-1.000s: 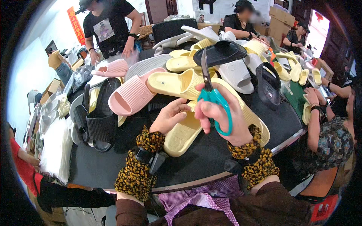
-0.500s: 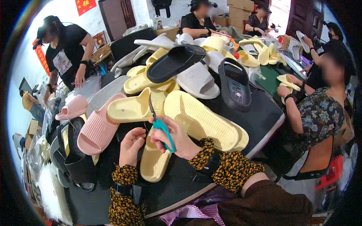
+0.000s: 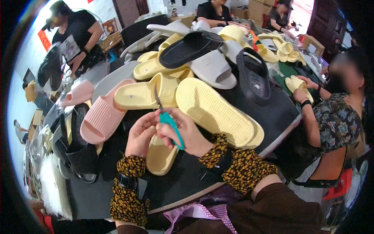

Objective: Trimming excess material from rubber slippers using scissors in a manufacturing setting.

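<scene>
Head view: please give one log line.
right hand: holds teal-handled scissors | left hand: beside right hand | nearest yellow slipper: partly hidden by hands

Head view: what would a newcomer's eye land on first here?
Probably the teal-handled scissors in the right hand, at the centre beside the left hand, blades pointing away from the wearer. Next, perhaps, the ribbed pink slide sandal to the left, and the black slide sandal farther back, beyond the hands.

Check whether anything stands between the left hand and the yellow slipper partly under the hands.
Nothing visible stands between the left hand and the yellow slipper; the right hand, holding teal scissors, partly covers it. Contact is unclear.
</scene>
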Demonstrator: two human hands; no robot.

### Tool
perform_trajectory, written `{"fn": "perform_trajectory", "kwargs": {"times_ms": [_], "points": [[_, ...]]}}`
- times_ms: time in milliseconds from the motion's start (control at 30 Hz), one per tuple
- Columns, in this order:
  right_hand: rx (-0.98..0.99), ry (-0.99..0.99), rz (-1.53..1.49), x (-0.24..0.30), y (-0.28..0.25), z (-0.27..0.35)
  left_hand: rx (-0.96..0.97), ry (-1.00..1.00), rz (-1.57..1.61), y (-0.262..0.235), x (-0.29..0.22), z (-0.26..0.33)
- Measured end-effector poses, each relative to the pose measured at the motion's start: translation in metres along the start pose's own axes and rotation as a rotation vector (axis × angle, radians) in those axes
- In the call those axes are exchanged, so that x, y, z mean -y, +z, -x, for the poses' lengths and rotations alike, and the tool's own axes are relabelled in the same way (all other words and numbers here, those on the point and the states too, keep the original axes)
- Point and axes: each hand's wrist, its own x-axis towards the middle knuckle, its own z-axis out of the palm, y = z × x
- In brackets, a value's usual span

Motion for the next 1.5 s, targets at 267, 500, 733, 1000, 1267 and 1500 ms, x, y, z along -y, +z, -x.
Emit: {"fn": "perform_trajectory", "kwargs": {"times_ms": [267,500,733,1000,1267,1500], "points": [[0.002,0.003,-0.019,-0.001,-0.003,-0.002,0.021,0.146,0.129,-0.019,-0.006,0.012],[0.024,-0.04,-0.023,-0.007,-0.004,-0.003,-0.093,0.091,0.13,-0.013,-0.005,0.011],[0.012,-0.011,-0.004,-0.004,-0.006,-0.002,-0.126,0.081,0.097,-0.012,-0.001,0.01],[0.04,-0.013,-0.011,-0.007,-0.006,-0.003,-0.031,0.254,0.126,-0.022,-0.011,0.015],[0.189,0.253,-0.092,-0.006,0.011,0.007,-0.292,0.26,0.125,-0.047,-0.022,0.012],[0.38,0.503,-0.202,-0.02,0.023,0.022,-0.262,0.31,0.095,-0.06,-0.026,0.019]]}}
